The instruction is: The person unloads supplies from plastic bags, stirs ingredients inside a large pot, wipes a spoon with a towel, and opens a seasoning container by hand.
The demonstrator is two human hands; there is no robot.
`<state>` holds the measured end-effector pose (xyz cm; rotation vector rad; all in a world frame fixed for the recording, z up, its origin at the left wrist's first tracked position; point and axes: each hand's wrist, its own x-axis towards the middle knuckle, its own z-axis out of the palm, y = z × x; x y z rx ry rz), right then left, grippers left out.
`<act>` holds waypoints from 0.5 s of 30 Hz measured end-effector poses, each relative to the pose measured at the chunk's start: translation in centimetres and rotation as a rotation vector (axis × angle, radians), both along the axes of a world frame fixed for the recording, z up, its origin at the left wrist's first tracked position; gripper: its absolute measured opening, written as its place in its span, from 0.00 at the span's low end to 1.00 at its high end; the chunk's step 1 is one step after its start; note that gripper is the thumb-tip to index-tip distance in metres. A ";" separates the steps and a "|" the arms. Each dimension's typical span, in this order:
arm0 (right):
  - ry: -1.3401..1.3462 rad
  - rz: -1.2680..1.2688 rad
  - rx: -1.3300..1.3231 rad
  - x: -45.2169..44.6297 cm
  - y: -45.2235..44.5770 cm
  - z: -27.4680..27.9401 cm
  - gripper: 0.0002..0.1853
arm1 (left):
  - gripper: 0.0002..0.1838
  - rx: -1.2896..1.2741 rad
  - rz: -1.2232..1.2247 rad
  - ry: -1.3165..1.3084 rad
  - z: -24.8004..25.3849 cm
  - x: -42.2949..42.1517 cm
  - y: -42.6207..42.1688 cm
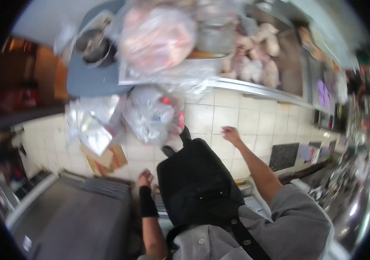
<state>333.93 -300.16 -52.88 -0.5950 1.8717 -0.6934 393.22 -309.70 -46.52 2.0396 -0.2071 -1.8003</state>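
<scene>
My left hand (145, 178), with a black band (147, 201) around its wrist, hangs low beside my black apron (196, 177). Its fingers are loosely bent and apart, with nothing in them. My right hand (231, 134) is held out over the tiled floor, fingers relaxed and partly apart, also without anything in it. Neither hand touches an object. Ahead, a large clear bag of pale pink raw meat (159, 39) lies at the counter's left end. Pieces of raw meat, apparently poultry (256, 58), lie in the metal counter tray (291, 65).
Two filled plastic bags, one whitish (94, 119) and one knotted (150, 115), hang or stand below the counter edge. Flattened cardboard (105, 160) lies on the floor. A dark metal pot (95, 47) sits on a grey surface (94, 82). A grey unit (76, 216) stands at lower left.
</scene>
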 end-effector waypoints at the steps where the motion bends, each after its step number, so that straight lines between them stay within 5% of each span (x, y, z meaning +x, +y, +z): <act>1: -0.286 -0.434 0.045 -1.7 4.5 3.1 0.16 | 0.20 0.025 -0.020 -0.016 1.3 -1.2 0.5; 6: 0.058 -0.791 0.106 -4.1 26.9 14.0 0.17 | 0.20 0.044 -0.297 0.049 3.7 -10.1 -2.4; 10: 0.130 -1.109 0.145 1.9 39.9 16.5 0.10 | 0.20 -0.276 -0.542 0.289 5.7 -18.0 -8.0; 12: 0.059 -1.095 0.277 5.9 45.8 13.0 0.10 | 0.20 -0.429 -0.563 0.262 10.4 -22.0 -9.1; 14: -0.132 -0.547 0.601 9.7 48.9 10.8 0.10 | 0.19 -0.501 -0.610 0.236 13.8 -25.3 -10.1; 15: -0.220 -0.628 0.551 11.2 48.2 11.0 0.09 | 0.19 -0.494 -0.640 0.231 13.8 -26.0 -9.9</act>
